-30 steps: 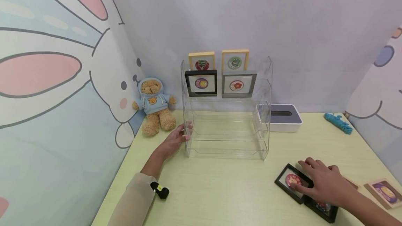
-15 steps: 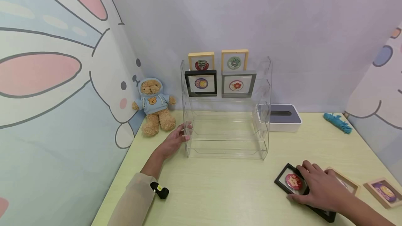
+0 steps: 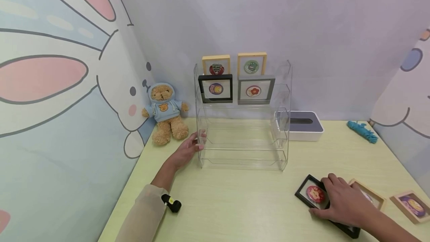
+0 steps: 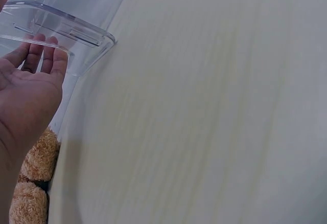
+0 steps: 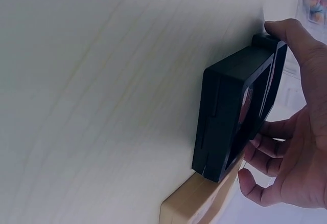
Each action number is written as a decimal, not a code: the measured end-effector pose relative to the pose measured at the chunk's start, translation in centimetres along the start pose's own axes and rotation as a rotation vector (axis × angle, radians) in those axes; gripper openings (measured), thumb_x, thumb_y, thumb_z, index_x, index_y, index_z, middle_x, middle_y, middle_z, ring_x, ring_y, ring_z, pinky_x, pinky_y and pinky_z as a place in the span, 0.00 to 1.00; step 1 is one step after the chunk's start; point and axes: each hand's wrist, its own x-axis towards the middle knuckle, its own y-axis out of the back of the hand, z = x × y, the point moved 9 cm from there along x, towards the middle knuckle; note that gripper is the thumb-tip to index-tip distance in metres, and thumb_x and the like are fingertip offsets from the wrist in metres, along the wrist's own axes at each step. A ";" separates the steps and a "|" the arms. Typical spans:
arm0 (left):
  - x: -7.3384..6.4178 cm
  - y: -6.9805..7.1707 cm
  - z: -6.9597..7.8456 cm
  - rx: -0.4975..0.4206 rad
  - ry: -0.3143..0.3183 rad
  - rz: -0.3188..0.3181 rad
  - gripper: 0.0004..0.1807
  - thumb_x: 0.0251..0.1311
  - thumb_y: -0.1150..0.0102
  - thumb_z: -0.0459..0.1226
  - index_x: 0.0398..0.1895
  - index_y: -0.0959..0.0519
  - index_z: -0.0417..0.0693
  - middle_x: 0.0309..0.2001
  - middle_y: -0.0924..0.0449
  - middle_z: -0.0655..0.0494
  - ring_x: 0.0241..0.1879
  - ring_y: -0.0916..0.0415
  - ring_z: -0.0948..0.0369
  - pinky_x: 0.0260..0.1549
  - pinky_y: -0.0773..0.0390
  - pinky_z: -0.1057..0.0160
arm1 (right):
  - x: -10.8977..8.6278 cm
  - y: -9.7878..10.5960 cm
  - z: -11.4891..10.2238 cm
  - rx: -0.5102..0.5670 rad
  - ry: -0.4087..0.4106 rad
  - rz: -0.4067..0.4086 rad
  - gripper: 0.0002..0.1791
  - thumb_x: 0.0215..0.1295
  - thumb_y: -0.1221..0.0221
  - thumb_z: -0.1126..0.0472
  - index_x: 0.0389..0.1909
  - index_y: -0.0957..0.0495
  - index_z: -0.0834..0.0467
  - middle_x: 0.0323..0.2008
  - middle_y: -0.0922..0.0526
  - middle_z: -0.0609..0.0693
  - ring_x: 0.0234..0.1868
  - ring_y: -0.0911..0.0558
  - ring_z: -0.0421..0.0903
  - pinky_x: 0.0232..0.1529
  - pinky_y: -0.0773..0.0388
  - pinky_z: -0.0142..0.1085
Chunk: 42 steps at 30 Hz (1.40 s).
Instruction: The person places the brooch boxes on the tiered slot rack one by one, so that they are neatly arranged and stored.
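A clear acrylic tiered display rack [image 3: 245, 150] stands against the back wall. My left hand [image 3: 186, 153] holds its left side panel, thumb in front and fingers reaching past the edge; the left wrist view shows the fingers [image 4: 60, 63] at the clear plastic. At the front right lies a black picture frame [image 3: 304, 197] with a red round badge. My right hand [image 3: 347, 202] straddles that frame's near end, thumb on one edge and fingers on the opposite edge. Under the palm, a second black frame [image 3: 346, 229] is mostly hidden, its side showing in the right wrist view.
Two light wood frames [image 3: 252, 54], a black frame [image 3: 215, 101] and a grey frame [image 3: 256, 102] stand on the upper tiers. Wooden frames [image 3: 377, 197] lie at right. A teddy bear [image 3: 164, 111], a tissue box [image 3: 304, 135] and a blue bundle [image 3: 362, 132] sit further back.
My right hand has shifted slightly down, and its thumb has moved off the badge to the frame's near edge. A wooden frame behind it now shows more. My left hand stays at the rack.
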 end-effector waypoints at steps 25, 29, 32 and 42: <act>0.1 0.0 0.0 -0.019 -0.010 -0.003 0.42 0.81 0.42 0.41 0.91 0.50 0.49 0.85 0.51 0.34 0.83 0.50 0.43 0.82 0.52 0.41 | 1.1 4.5 1.1 0.043 -0.004 0.245 0.64 0.37 0.16 0.26 0.65 0.24 0.69 0.55 0.24 0.66 0.51 0.24 0.62 0.42 0.25 0.67; 0.1 0.0 0.0 -0.009 -0.009 -0.001 0.42 0.82 0.42 0.41 0.91 0.50 0.49 0.85 0.50 0.35 0.83 0.49 0.44 0.82 0.50 0.44 | 0.8 6.5 1.0 0.027 0.056 0.434 0.64 0.45 0.26 0.16 0.67 0.25 0.64 0.54 0.24 0.64 0.50 0.25 0.64 0.41 0.29 0.65; 0.0 0.0 0.0 0.002 -0.002 -0.002 0.43 0.82 0.43 0.41 0.91 0.50 0.49 0.85 0.50 0.36 0.83 0.48 0.46 0.81 0.47 0.49 | 0.7 7.9 0.8 0.014 0.097 0.553 0.66 0.59 0.54 0.06 0.70 0.27 0.63 0.55 0.24 0.66 0.50 0.24 0.67 0.44 0.30 0.68; 0.0 -0.2 0.0 -0.013 0.005 0.002 0.43 0.80 0.41 0.41 0.91 0.50 0.48 0.84 0.48 0.38 0.83 0.49 0.45 0.82 0.51 0.44 | 1.0 11.4 0.1 0.023 0.203 0.756 0.61 0.72 0.70 0.14 0.74 0.29 0.64 0.60 0.26 0.74 0.56 0.30 0.73 0.48 0.39 0.72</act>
